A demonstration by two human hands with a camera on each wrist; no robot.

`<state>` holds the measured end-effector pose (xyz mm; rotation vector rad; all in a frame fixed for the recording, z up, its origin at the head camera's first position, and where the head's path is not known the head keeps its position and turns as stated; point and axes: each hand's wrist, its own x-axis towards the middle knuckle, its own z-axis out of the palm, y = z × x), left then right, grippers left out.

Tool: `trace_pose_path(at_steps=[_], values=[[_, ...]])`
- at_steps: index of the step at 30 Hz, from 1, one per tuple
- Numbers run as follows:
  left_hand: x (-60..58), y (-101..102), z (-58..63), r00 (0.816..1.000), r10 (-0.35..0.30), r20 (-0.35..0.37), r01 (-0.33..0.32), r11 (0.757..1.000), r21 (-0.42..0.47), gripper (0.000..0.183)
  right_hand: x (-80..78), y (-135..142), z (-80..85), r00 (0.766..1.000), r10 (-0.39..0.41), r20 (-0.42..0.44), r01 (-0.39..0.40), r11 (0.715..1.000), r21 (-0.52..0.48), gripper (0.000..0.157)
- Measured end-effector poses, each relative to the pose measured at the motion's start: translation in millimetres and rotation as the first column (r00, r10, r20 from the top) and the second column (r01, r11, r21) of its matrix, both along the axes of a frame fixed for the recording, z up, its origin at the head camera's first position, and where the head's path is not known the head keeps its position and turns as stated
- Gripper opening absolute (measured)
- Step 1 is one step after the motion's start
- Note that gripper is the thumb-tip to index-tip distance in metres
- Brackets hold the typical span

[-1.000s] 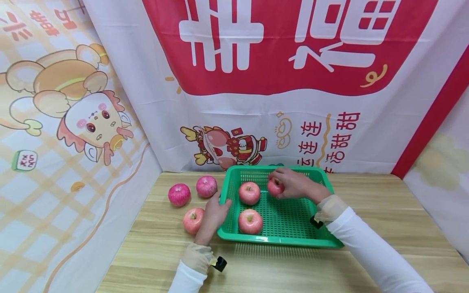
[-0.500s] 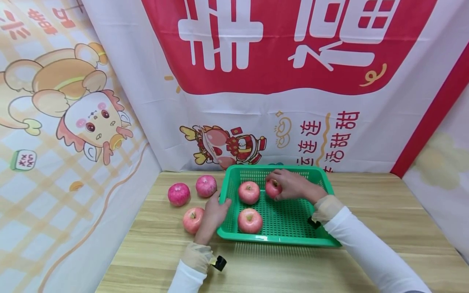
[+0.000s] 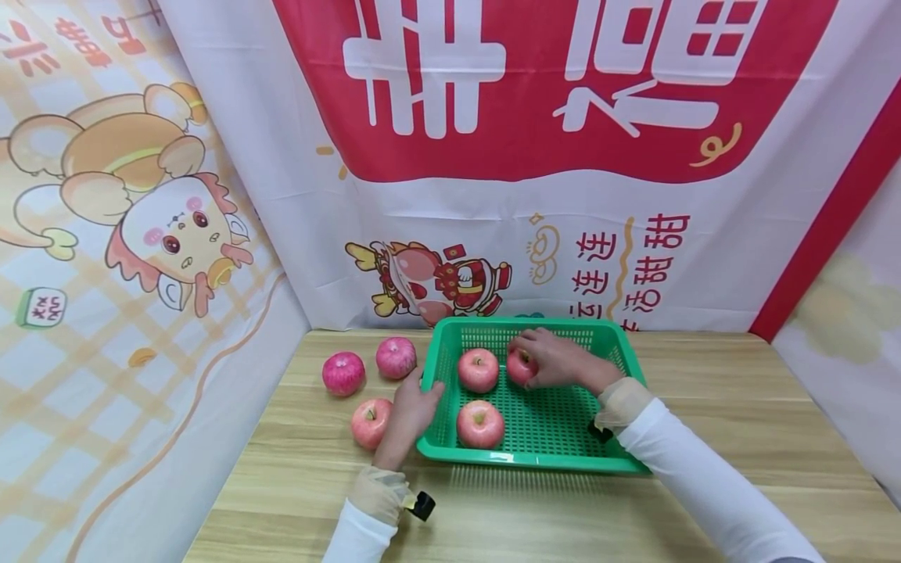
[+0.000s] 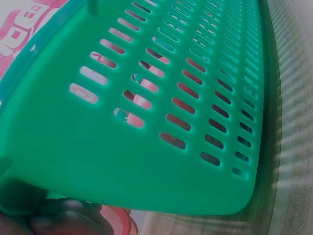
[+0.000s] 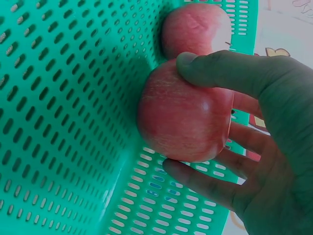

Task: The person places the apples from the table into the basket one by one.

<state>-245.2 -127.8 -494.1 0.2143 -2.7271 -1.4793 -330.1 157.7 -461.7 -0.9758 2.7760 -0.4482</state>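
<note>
My right hand (image 3: 556, 358) is inside a green plastic basket (image 3: 535, 461) and grips a red apple (image 5: 183, 115), with the thumb on one side and fingers on the other. That apple stands near a second apple (image 3: 479, 371) in the back left part of the basket; in the right wrist view it overlaps this apple. A third apple (image 3: 481, 424) sits at the front left inside. My left hand (image 3: 414, 407) holds the basket's left rim, thumb over the edge. In the left wrist view, part of the left hand (image 4: 68, 218) shows under the slotted green wall.
Left of the basket, one more apple (image 3: 371, 423) lies beside my left wrist on the wooden table (image 3: 303, 500). Two magenta round things (image 3: 344, 374) with pale streaks lie behind it. A printed cloth (image 3: 422, 203) hangs right behind the basket.
My right hand has slid the gripped apple a little to the left, closer to the back left apple. The left hand stays on the basket's rim.
</note>
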Motion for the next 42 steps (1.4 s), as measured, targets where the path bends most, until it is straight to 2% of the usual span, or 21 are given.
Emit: trace_pose_path(at_steps=[4, 9, 17, 30, 42], values=[[0.2, 1, 0.9, 1.000, 0.004, -0.008, -0.004, 1.000, -0.003, 0.046, 1.1, -1, -3.1, 1.000, -0.005, 0.014, 0.005, 1.000, 0.001, 0.069], [-0.3, 2, 0.6, 1.000, -0.001, -0.027, 0.001, 1.000, 0.007, 0.043, 1.9, -1, -6.6, 1.000, 0.008, -0.020, -0.007, 1.000, 0.007, 0.068], [1.8, 2, 1.2, 1.000, 0.007, -0.015, -0.007, 1.000, 0.021, 0.043, 0.8, -1, -11.0, 1.000, 0.007, -0.023, -0.007, 1.000, 0.010, 0.070], [1.2, 0, -0.8, 1.000, 0.003, 0.007, -0.003, 1.000, 0.018, 0.044, 3.5, 0, -12.1, 0.999, 0.024, -0.049, -0.024, 1.000, 0.002, 0.070], [0.7, 0, -1.4, 1.000, -0.004, -0.006, 0.004, 1.000, 0.026, 0.044, 2.1, 1, -10.8, 0.998, 0.024, -0.059, -0.023, 1.000, 0.012, 0.067]])
